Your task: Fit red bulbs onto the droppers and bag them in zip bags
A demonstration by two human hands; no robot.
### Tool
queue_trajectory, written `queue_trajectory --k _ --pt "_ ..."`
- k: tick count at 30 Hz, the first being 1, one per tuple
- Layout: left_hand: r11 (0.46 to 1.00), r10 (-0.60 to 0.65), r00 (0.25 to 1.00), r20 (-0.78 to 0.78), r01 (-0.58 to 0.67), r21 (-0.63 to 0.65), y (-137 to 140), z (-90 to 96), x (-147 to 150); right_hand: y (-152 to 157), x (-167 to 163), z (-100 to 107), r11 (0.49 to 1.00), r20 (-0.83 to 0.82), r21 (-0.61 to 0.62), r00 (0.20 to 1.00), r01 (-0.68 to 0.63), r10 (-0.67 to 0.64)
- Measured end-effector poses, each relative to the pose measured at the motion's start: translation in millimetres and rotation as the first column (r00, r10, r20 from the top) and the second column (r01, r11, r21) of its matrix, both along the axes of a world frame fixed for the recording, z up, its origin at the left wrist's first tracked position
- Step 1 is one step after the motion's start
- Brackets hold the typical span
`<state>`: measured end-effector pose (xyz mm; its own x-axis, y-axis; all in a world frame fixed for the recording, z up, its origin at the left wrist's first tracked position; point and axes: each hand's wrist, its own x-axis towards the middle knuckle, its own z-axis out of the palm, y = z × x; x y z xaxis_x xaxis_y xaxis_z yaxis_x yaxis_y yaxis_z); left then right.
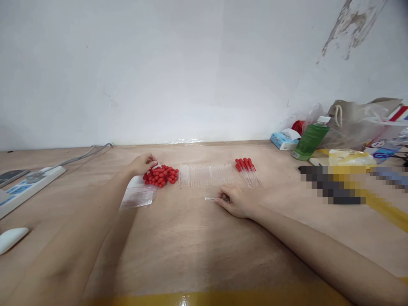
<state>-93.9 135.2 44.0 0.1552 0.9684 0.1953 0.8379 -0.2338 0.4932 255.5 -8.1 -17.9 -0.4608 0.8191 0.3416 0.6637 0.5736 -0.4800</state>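
Note:
My left hand (145, 162) is at the back left edge of a pile of red rubber dropper bulbs (161, 176), its fingers curled together; whether a bulb is between them I cannot make out. In a pinch, my right hand (232, 201) holds a thin clear dropper tube (209, 199), its end pointing left just above the table. Behind that hand lies a row of clear dropper tubes (208, 175), side by side. Right of the row, several droppers with red bulbs fitted (247, 166) lie together, bulbs toward the wall.
A clear plastic bag (138, 196) lies by the bulb pile. At left are a power strip (38, 187), a phone (12, 177) and a white mouse (12, 240). At right stand a tissue pack (283, 140), a green bottle (310, 139) and bags (347, 127). Yellow tape (382, 208) crosses the table.

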Motion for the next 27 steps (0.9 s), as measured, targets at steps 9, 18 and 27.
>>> queue_trajectory --k 9,18,27 --pt "0.924 -0.099 0.891 0.443 -0.083 0.374 -46.9 8.3 43.2 -6.7 -1.6 11.8 0.990 -0.059 0.004 0.988 0.141 -0.140" --pt "0.972 -0.213 0.802 0.559 0.231 0.039 -128.7 -47.6 136.3 0.1 2.2 -0.3 0.979 -0.180 0.182 0.982 0.088 -0.055" --pt "0.938 -0.335 0.796 0.504 0.331 0.101 -130.2 -59.6 142.0 -2.8 0.9 1.0 0.979 -0.093 0.202 0.996 0.007 0.012"
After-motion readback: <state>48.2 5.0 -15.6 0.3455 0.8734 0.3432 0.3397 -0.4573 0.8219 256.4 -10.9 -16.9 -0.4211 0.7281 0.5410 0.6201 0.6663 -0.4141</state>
